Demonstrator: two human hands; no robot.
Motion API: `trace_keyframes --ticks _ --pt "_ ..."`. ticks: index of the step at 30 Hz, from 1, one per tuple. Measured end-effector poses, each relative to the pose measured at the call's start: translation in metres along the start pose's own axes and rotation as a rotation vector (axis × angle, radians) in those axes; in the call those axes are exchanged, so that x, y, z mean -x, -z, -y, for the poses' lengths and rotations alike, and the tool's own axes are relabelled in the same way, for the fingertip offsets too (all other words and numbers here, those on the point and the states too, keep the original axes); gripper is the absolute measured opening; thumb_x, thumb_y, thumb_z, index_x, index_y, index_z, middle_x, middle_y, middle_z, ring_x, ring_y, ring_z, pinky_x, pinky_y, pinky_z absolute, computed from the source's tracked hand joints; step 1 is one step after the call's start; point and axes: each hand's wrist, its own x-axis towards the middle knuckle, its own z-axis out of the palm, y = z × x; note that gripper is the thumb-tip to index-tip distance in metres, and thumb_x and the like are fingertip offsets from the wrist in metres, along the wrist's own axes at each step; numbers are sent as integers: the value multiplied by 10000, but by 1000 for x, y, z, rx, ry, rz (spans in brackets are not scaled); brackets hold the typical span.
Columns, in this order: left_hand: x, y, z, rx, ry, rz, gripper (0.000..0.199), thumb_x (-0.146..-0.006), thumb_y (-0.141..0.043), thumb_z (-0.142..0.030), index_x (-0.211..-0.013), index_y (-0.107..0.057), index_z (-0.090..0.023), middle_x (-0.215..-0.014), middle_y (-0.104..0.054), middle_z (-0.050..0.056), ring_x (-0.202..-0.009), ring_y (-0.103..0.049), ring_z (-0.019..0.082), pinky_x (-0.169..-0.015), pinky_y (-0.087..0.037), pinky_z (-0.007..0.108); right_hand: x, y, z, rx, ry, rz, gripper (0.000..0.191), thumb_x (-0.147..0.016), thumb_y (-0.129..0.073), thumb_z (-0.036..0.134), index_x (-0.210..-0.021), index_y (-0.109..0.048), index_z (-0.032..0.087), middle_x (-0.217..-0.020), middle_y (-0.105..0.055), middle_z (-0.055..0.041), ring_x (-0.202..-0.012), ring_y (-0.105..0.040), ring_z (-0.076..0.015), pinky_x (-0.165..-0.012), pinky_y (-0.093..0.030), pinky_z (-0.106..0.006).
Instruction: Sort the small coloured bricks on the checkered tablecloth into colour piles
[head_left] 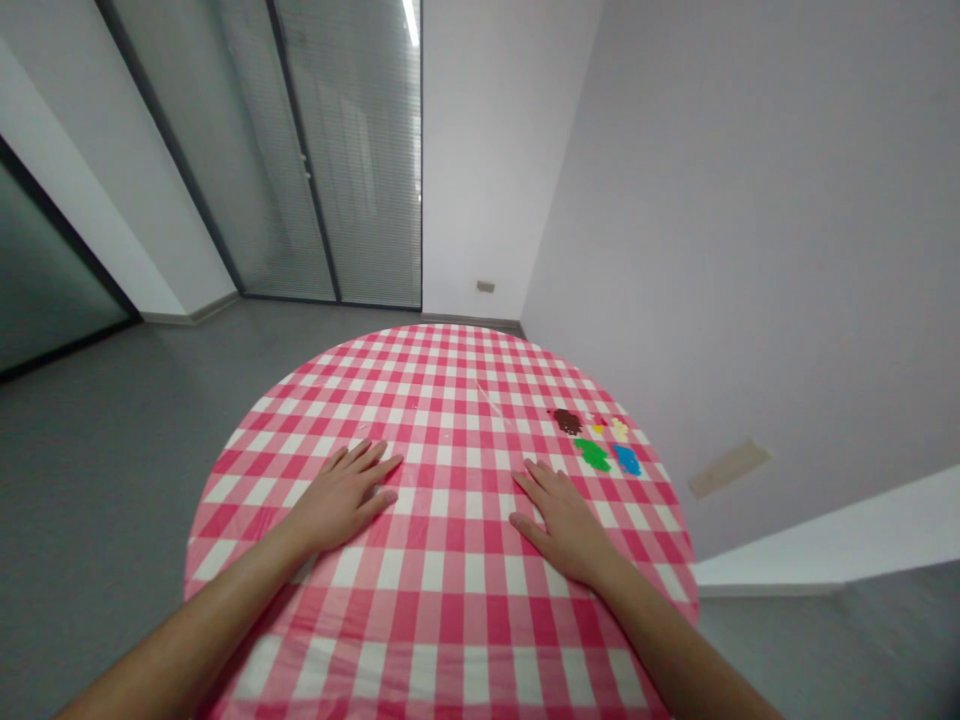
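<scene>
Both hands rest palm down on a round table with a red and white checked cloth (450, 505). My left hand (341, 500) lies left of the middle, fingers spread, holding nothing. On the right, my right hand (562, 520) is also flat with its fingers apart and holds nothing. Beyond it are small flat groups of pieces: dark brown (568, 421), green (594, 455), blue (627, 460), cream (619, 430) and a few yellow (598, 429) and red ones. The pieces are too small to make out singly.
A white wall (750, 250) stands close along the table's right side, with a strip of tan tape (730, 468) on it. Glass panels with blinds (360, 150) are behind the table. Grey floor (112, 480) shows at the left.
</scene>
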Motion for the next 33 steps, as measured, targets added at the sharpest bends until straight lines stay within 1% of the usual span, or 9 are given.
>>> trace_keyframes --ticks 10,19,33 --pt "-1 -1 1 -3 -16 -18 600 -997 -341 -616 -1513 -415 -318 -1606 -298 68 -1494 -235 334 -1175 -232 573 1 -1 -1 22 18 -12 616 -963 -477 509 -1491 -466 191 -1584 -362 -137 -1474 -301 -320 -1189 -273 -545" --pt "0 2 -1 -7 -3 6 605 -998 -335 -617 -1517 -408 -315 -1609 -290 69 -1499 -219 328 -1183 -220 573 0 -4 -4 28 25 -17 619 -965 -463 525 -1491 -465 198 -1590 -351 -137 -1473 -304 -317 -1185 -279 -547" --pt "1 -2 1 15 -19 -35 601 -996 -351 -625 -1507 -425 -318 -1601 -307 64 -1491 -243 331 -1188 -212 565 1 -4 -4 -4 24 -18 621 -966 -447 551 -1496 -457 228 -1590 -357 -122 -1475 -297 -323 -1180 -276 -564"
